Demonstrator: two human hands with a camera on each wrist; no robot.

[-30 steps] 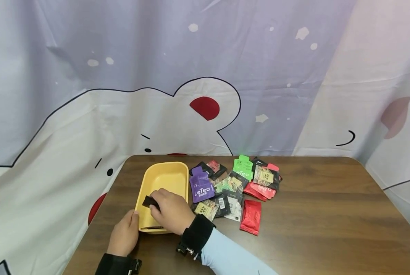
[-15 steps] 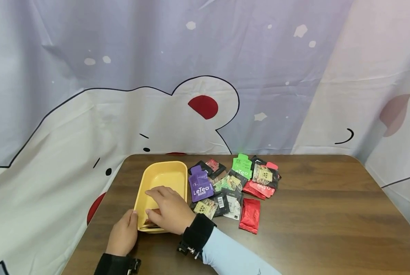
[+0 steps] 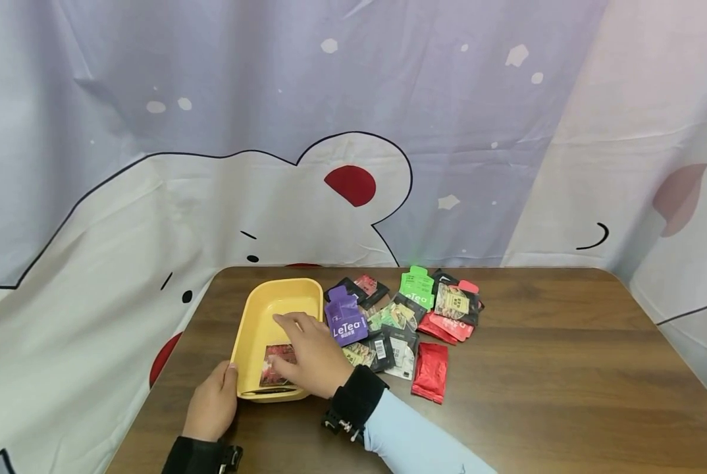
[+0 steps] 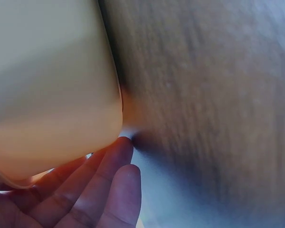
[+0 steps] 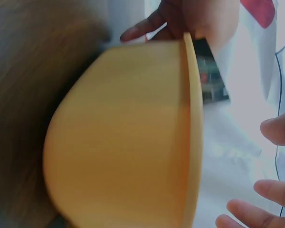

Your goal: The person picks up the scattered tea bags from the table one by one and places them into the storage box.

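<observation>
My left hand (image 3: 211,403) grips the near left side of a yellow plastic tray (image 3: 282,308), with the thumb at the rim. In the left wrist view its fingers (image 4: 118,197) lie against the tray's outer wall. A dark red printed sachet (image 3: 273,370) lies flat in the near half of the tray, partly covered by my right hand (image 3: 316,355). That hand hovers over the tray's right side, fingers spread and holding nothing. Its separated fingertips (image 5: 244,211) show beyond the tray's rim in the right wrist view. At the tray's near end a thin dark edge is visible.
Right of the tray lies a loose pile of sachets, among them a purple LeTea one (image 3: 346,322), a green one (image 3: 417,288) and several black ones. A red sachet (image 3: 430,372) lies at the pile's near side. A printed curtain (image 3: 478,131) hangs behind the wooden table (image 3: 555,368).
A second ago my right hand pinched a black-backed sachet over the tray. It has let go, and the sachet now lies red side up inside. The right hand has shifted right; the left stayed.
</observation>
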